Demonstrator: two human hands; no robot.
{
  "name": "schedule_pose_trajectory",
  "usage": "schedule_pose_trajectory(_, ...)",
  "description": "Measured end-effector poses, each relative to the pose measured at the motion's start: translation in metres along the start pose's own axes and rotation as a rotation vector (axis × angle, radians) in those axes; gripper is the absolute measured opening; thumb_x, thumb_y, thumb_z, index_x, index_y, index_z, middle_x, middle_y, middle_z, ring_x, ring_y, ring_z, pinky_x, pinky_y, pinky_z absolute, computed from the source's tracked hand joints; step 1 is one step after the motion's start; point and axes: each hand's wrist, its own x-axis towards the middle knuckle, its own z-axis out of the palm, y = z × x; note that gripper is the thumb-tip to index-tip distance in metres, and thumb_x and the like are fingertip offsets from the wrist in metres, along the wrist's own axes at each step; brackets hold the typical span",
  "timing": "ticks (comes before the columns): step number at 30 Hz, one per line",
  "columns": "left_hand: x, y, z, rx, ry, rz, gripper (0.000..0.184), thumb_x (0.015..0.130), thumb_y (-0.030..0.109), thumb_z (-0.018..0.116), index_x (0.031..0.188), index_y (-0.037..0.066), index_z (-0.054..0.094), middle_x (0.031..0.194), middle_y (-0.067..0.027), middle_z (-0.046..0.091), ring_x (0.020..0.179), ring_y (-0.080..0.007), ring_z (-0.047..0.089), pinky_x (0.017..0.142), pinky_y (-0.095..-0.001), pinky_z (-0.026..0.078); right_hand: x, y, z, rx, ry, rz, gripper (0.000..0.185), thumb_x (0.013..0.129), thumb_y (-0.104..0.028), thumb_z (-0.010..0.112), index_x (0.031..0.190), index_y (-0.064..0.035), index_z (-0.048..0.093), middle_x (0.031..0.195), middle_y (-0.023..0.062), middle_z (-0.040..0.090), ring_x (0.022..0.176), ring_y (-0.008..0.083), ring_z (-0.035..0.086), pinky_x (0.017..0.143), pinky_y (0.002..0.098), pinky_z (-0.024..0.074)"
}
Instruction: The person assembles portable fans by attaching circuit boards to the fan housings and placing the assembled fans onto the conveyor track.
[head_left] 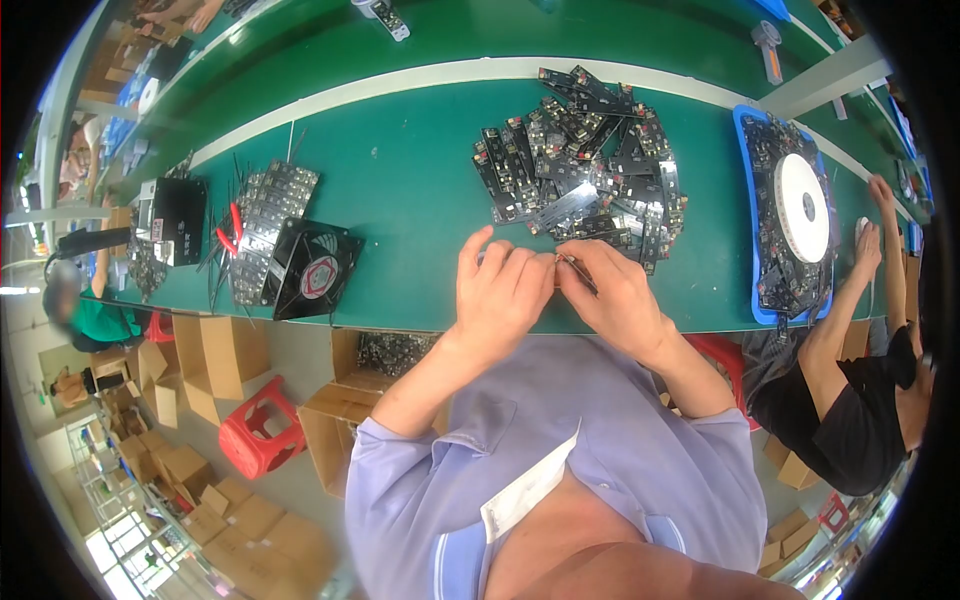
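My left hand (503, 296) and my right hand (614, 298) meet at the front edge of the bench, fingertips together. Between the fingers of my right hand is a small dark circuit board (577, 270), mostly covered by the fingers. The left thumb and index finger are pinched at its end; what they grip is too small to make out. Just beyond both hands lies a heap of narrow black circuit boards (555, 150), stacked at many angles.
Left on the green bench (410, 150) stand a black fan (318, 268), board panels (285, 190), red-handled pliers (237, 225) and a black box (180, 222). A blue tray (742, 150) of boards carrying a white reel (802, 210) sits right. A co-worker (850, 400) is beyond it.
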Motion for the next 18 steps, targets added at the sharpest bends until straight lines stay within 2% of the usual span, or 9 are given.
schedule_pose_trajectory(5,0.003,0.001,-0.006,-0.071,-0.047,-0.031,0.019,0.083,0.007,0.084,0.099,0.01,0.076,0.087,0.0006,0.069,0.091,-0.0216,0.064,0.116,-0.052,0.04,0.001,-0.001,0.002,-0.119,-0.016,-0.031,0.024,0.093,-0.001,0.076,0.114,-0.0008,0.064,0.095,0.0161,0.07,0.082,0.038,0.073,0.069,0.0463,0.0601)
schedule_pose_trajectory(8,0.001,0.0,-0.006,-0.114,-0.034,-0.066,0.019,0.081,0.006,0.086,0.097,0.01,0.076,0.086,0.0014,0.07,0.092,-0.0212,0.065,0.117,-0.0527,0.04,0.002,0.003,0.002,-0.078,-0.019,-0.059,0.025,0.091,0.0,0.077,0.113,-0.001,0.064,0.094,0.0158,0.069,0.081,0.0374,0.072,0.068,0.0462,0.0595)
schedule_pose_trajectory(11,0.0,0.002,-0.004,-0.141,-0.042,-0.072,0.019,0.08,0.005,0.086,0.096,0.01,0.076,0.085,0.0015,0.07,0.093,-0.0204,0.065,0.117,-0.0532,0.039,0.002,0.01,0.001,-0.066,-0.021,-0.104,0.026,0.089,0.006,0.077,0.112,0.0024,0.067,0.093,0.016,0.072,0.079,0.0329,0.074,0.067,0.0416,0.0593)
schedule_pose_trajectory(14,-0.004,0.0,-0.004,-0.148,-0.073,-0.072,0.02,0.08,0.007,0.087,0.097,0.01,0.077,0.09,0.0006,0.072,0.096,-0.0204,0.066,0.117,-0.0537,0.04,0.002,0.017,0.001,-0.017,-0.051,-0.121,0.027,0.088,0.007,0.076,0.112,0.0017,0.068,0.096,0.0153,0.072,0.079,0.032,0.073,0.068,0.0403,0.0599)
schedule_pose_trajectory(17,-0.002,-0.001,-0.011,-0.183,-0.058,-0.099,0.022,0.08,0.008,0.087,0.099,0.01,0.078,0.1,-0.0001,0.074,0.105,-0.0222,0.067,0.118,-0.0539,0.04,0.008,0.007,-0.004,-0.014,0.019,-0.157,0.024,0.091,0.003,0.076,0.113,0.0012,0.067,0.102,0.0165,0.069,0.082,0.0348,0.073,0.071,0.0421,0.0603)
schedule_pose_trajectory(18,-0.005,-0.005,-0.017,-0.224,-0.069,-0.079,0.023,0.08,0.009,0.087,0.101,0.011,0.078,0.104,0.0002,0.074,0.107,-0.0229,0.066,0.118,-0.0539,0.039,0.007,0.004,-0.006,0.014,0.024,-0.061,0.024,0.092,0.003,0.075,0.114,0.0016,0.067,0.103,0.0166,0.069,0.083,0.034,0.073,0.072,0.0416,0.0606)
